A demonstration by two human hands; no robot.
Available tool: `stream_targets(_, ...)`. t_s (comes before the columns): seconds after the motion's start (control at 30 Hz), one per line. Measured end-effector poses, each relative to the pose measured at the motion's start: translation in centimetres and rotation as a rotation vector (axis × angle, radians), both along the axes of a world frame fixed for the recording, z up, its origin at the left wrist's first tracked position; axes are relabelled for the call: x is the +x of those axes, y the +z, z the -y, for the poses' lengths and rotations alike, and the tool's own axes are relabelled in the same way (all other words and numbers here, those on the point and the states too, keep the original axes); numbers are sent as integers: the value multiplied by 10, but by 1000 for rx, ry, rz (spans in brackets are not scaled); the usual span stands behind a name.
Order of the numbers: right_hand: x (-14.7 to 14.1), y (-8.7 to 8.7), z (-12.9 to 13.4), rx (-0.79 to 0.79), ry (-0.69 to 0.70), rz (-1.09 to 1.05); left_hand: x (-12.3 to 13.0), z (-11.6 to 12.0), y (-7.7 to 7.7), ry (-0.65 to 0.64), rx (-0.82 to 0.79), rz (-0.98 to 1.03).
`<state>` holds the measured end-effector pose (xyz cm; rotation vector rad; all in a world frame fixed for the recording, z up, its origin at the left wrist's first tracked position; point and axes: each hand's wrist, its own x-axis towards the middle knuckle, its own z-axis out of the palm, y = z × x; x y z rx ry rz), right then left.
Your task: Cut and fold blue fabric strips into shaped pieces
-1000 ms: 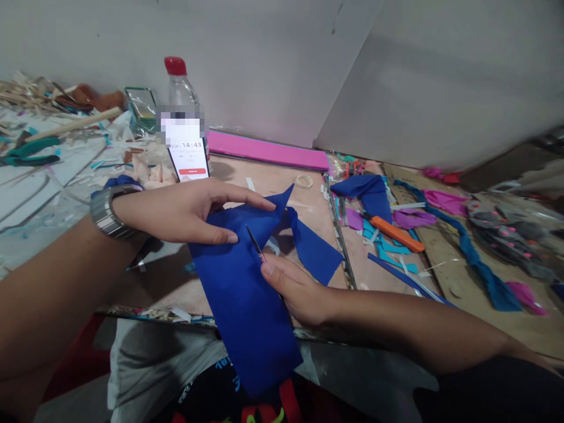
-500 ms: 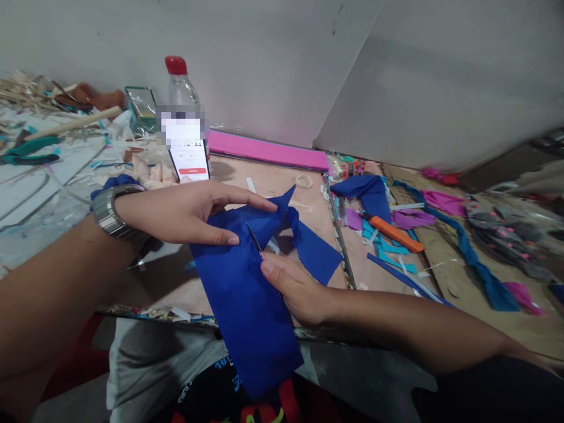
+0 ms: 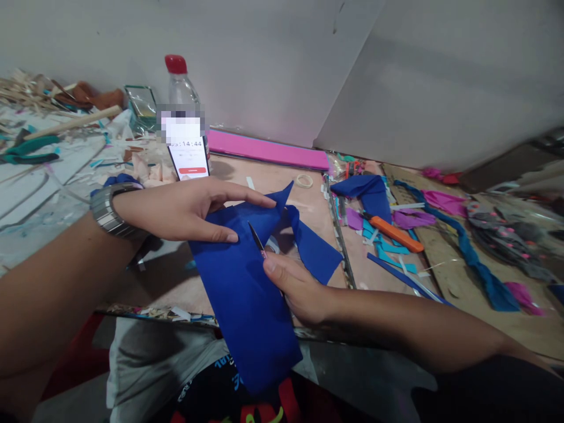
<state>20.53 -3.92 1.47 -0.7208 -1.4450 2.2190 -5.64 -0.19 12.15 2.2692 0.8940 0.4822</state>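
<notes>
Head view: from my end I'm looking down on a sheet of royal-blue cloth (image 3: 251,317), which is lying over the near edge of the worktop (image 3: 238,169), its far corner pointing up and its near end hanging toward the lap. The left hand (image 3: 189,211) is spreading thumb and index finger well apart along the far-left part of the cloth; it is lying on it rather than gripping, as far as I'm seeing. The right hand (image 3: 302,288) is curling closed around a tool, thumb on top, and a slim pointed blade (image 3: 256,236) is showing beyond the thumb, lying against the cloth and aiming far and left. The palm is hiding the rest, so I'm not telling whether it's scissors or a knife.

Just right of the blade, a blue flap (image 3: 315,249) is resting on the worktop; I'm not making out whether it is joined to the sheet. Farther right, an orange utility knife (image 3: 396,234) is lying among scraps, and on the far side a phone (image 3: 192,158) is standing before a red-capped bottle (image 3: 176,64).

I'm judging this as a cutting step, partway through. The next move, I'm thinking, is calling for taut cloth, with left fingertips staying clear of the blade's line.
</notes>
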Motion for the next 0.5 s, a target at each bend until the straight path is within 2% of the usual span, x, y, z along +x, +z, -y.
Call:
stream_targets(0.27, -2, 4, 1, -21, 6, -45, 0, 0, 0, 11, -53, -2)
stream_targets(0.5, -1, 1, -1, 21, -15, 12, 2, 2, 2, 39, -45, 40)
